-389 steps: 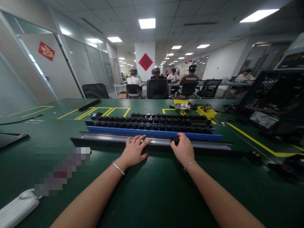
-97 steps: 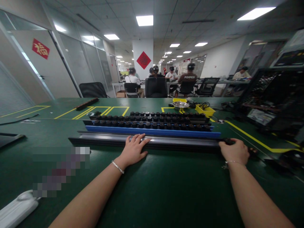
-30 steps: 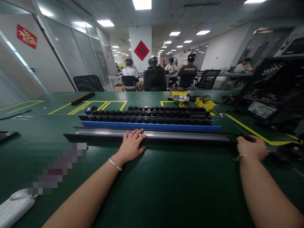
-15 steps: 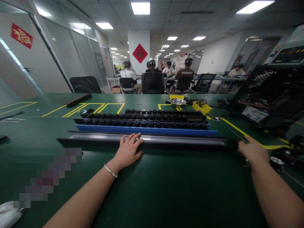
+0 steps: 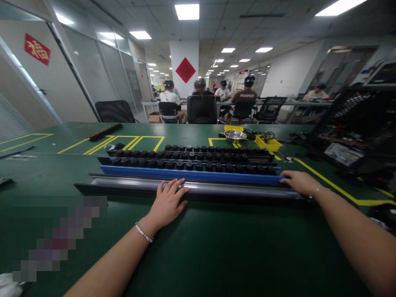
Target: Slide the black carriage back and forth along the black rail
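My left hand lies open, fingers spread, on the long dark grey channel nearest me. Its palm side faces down and it grips nothing. My right hand is at the right end of a long blue rail, just behind the channel. Thumb and fingertips close on that end of the rail, partly hidden by the hand. Behind the blue rail stand several rows of black socket-like blocks set in long strips, running parallel to the channel.
A shiny metal bowl and a yellow bin with cables stand behind the rows. An open computer case rises at the right. Another dark strip lies at the back left. Yellow tape marks the green table.
My right hand has moved left and slightly away from me, from beyond the channel's right end to the blue rail's end. My left hand stays on the channel. The view has shifted slightly.
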`<state>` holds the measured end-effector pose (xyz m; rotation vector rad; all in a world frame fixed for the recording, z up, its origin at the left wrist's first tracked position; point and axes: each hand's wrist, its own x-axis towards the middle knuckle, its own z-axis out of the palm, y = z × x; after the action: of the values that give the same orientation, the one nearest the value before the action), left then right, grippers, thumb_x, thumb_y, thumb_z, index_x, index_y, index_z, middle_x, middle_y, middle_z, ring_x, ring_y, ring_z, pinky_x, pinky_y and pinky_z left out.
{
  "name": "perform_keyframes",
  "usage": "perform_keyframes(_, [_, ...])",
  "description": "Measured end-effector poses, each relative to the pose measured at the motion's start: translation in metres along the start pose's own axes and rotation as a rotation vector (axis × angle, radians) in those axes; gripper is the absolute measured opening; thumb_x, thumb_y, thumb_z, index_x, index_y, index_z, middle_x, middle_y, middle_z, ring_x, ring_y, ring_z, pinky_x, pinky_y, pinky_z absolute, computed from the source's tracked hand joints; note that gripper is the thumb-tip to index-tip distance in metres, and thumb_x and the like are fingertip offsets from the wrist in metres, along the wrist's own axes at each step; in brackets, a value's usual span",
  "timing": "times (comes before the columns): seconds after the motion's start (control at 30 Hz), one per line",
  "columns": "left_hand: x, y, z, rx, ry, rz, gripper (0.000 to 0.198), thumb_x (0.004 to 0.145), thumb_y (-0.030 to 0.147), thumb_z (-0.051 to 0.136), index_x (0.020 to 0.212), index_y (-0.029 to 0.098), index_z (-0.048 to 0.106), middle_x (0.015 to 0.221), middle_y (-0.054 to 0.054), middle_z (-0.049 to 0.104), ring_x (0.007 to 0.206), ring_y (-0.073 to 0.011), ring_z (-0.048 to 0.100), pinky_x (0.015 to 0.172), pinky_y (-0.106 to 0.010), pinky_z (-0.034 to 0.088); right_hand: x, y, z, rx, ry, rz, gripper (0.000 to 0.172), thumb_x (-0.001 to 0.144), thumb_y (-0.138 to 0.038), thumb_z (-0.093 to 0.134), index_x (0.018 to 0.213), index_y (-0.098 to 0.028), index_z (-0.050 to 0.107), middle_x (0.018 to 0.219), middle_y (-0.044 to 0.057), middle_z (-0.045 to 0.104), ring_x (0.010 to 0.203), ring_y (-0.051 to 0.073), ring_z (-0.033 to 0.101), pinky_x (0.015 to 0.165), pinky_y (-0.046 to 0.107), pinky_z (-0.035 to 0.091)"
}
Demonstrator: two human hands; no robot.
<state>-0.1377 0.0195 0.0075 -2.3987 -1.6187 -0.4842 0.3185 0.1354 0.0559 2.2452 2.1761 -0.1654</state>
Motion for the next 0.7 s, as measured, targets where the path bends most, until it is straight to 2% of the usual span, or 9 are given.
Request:
perform_keyframes(0.1, [0.001,0.000,0.001,0.002,0.022,-0.006,0.031,0.085,0.033,0.048,0.116,0.033,0.053,0.138,-0.002,0.044,0.126,-0.0265,0.038,0.104,-0.054,0.020,-0.002,0.004,-0.001,0.059,0.033,-0.048,0.025,0.075,-0.036,0.043,0.083,-0.021,0.062,0.092,0.006,0.065,0.086,0.021,0.058,0.074,0.029,0.042])
perform_keyframes(0.17, [0.003,0.000,0.001,0.010,0.032,-0.008,0.031,0.086,0.033,0.048,0.116,0.034,0.053,0.137,-0.002,0.045,0.125,-0.0263,0.038,0.104,-0.054,0.021,-0.004,0.006,-0.005,0.148,0.124,-0.094,0.025,0.073,-0.039,0.042,0.078,-0.022,0.059,0.090,0.006,0.064,0.086,0.021,0.057,0.076,0.030,0.042])
perform_keyframes(0.3, [0.008,0.000,0.002,0.028,0.024,-0.013,0.036,0.087,0.035,0.046,0.122,0.036,0.049,0.137,-0.001,0.045,0.125,-0.0260,0.039,0.102,-0.052,0.025,-0.009,0.006,-0.028,0.280,0.274,-0.102,0.027,0.065,-0.045,0.044,0.074,-0.022,0.055,0.086,0.006,0.061,0.083,0.023,0.055,0.075,0.034,0.042])
perform_keyframes(0.43, [0.015,0.000,0.003,0.048,0.024,-0.019,0.039,0.087,0.037,0.044,0.126,0.035,0.046,0.138,-0.001,0.045,0.124,-0.0253,0.040,0.099,-0.049,0.031,-0.026,0.001,-0.061,0.363,0.315,-0.053,0.032,0.063,-0.051,0.045,0.076,-0.023,0.053,0.076,0.003,0.059,0.074,0.021,0.054,0.069,0.033,0.041])
perform_keyframes(0.53, [0.019,-0.003,0.006,0.056,0.025,-0.026,0.038,0.089,0.037,0.040,0.127,0.033,0.045,0.138,-0.001,0.045,0.124,-0.0245,0.041,0.097,-0.047,0.034,-0.042,-0.003,-0.079,0.367,0.372,-0.082,0.037,0.064,-0.057,0.044,0.074,-0.023,0.052,0.069,0.001,0.057,0.070,0.020,0.052,0.065,0.032,0.040])
perform_keyframes(0.7, [0.026,-0.012,0.010,0.078,0.020,-0.055,0.043,0.090,0.036,0.038,0.131,0.021,0.042,0.134,-0.008,0.049,0.122,-0.0241,0.043,0.097,-0.041,0.036,-0.062,-0.003,-0.083,0.385,0.383,-0.095,0.042,0.062,-0.062,0.045,0.075,-0.023,0.054,0.072,0.001,0.057,0.073,0.021,0.052,0.066,0.032,0.040])
